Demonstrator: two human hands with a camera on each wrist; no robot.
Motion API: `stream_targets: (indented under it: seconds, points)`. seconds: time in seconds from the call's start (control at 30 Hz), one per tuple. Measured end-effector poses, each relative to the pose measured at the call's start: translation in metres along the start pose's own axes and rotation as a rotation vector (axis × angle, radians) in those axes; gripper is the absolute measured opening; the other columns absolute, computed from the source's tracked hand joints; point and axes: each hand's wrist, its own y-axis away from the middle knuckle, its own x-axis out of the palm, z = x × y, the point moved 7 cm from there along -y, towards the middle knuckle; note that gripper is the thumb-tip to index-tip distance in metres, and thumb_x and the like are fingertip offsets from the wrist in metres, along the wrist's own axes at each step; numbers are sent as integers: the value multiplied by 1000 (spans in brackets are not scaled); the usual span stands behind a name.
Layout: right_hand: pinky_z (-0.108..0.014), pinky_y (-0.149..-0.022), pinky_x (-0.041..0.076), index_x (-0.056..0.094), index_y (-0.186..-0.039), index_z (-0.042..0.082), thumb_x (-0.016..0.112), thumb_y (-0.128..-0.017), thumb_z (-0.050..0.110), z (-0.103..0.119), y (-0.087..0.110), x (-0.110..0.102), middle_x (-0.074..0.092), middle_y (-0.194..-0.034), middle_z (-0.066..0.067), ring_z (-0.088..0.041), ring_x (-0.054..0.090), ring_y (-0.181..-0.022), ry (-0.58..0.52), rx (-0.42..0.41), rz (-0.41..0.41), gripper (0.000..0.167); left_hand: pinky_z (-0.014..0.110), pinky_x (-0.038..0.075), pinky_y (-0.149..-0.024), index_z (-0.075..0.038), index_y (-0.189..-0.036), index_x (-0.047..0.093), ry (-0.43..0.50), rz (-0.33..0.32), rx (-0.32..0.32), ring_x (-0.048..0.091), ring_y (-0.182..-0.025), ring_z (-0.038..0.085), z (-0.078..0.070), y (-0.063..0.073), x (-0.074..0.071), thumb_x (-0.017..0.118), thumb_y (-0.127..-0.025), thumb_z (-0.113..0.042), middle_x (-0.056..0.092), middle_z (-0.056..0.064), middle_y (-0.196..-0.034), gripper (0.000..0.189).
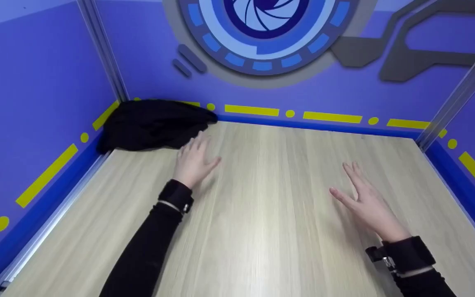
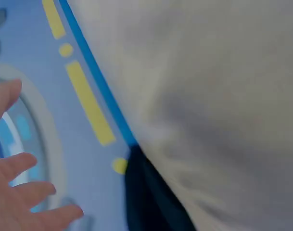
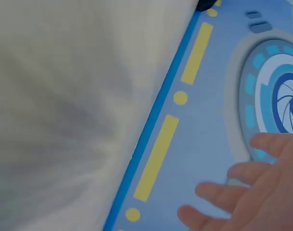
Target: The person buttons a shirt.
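Small booth-like workstation: a pale wood-grain tabletop enclosed on three sides by blue-violet panels printed with yellow dashes and a futuristic round emblem, with metal posts at the corners.

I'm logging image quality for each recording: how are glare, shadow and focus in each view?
Head view: pale glare down the middle of the tabletop, faint shadows beside the left hand and right hand, the black cloth nearly without detail; left wrist view: hazy, tabletop grain smeared; right wrist view: tabletop smeared too, the wall's round emblem crisper.
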Motion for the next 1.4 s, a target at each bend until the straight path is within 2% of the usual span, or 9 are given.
stream_targets:
  seconds: [0.07,0.17,0.3,0.43,0.57,0.77,0.97,1.1,1.4]
  points:
    - [-63,-111,24,13,-153,40,57,-95,46,5,2,2,4,-163,2,-36,17,-147,-142,-26,19,72,58,37,-106,-20,-147,39,42,-4,-19,39,-136,37,18,-10,-1,61,-89,-53,34,9,-155,70]
    - [-37,-110,39,20,-153,34,52,-101,32,13,7,9,20,-161,-2,-33,29,-143,-380,-64,68,62,56,42,-101,-17,-144,44,103,-1,-68,44,-131,38,47,-23,-2,64,-90,-44,41,11,-150,64]
    - [-15,-101,42,23,-154,20,44,-104,23,19,11,17,26,-158,-5,-25,36,-140,-643,-84,125,54,54,40,-104,-12,-139,49,153,-3,-142,42,-129,42,81,-35,-3,65,-89,-37,41,15,-148,58]
    - [-26,-101,46,27,-152,12,39,-106,23,15,13,16,30,-156,-5,-23,43,-136,-793,-69,104,49,53,34,-110,-8,-134,53,174,29,-195,37,-133,44,107,-41,2,64,-89,-35,38,19,-150,53]
    - [-37,-101,48,31,-149,9,35,-107,29,5,14,13,37,-152,-8,-34,44,-134,-969,-13,94,47,56,32,-111,-6,-134,50,158,95,-237,31,-138,45,125,-41,13,62,-90,-37,31,22,-153,56]
    - [-39,-102,48,32,-147,6,31,-107,32,-5,13,12,38,-150,-12,-37,43,-134,-1111,15,110,48,60,33,-108,-4,-145,36,73,238,-294,35,-134,47,134,-37,25,57,-90,-36,36,25,-149,67]
    - [-39,-101,48,31,-147,4,29,-107,35,-6,12,11,39,-149,-14,-37,43,-133,-1111,34,116,50,63,39,-99,-3,-129,52,-2,334,-286,45,-123,46,110,-34,22,66,-86,-41,52,24,-132,59]
    - [-40,-101,46,31,-146,2,30,-107,36,-3,13,12,41,-147,-14,-38,43,-132,-1081,48,105,52,59,45,-91,-4,-115,57,-30,428,-220,56,-112,41,77,-22,28,69,-83,-44,61,20,-119,53]
    - [-44,-102,44,36,-143,1,36,-106,36,16,15,23,42,-145,-15,-41,42,-130,-1038,72,166,51,47,54,-86,2,-124,53,-75,587,120,64,-101,36,-55,25,53,71,-83,-39,66,21,-114,60]
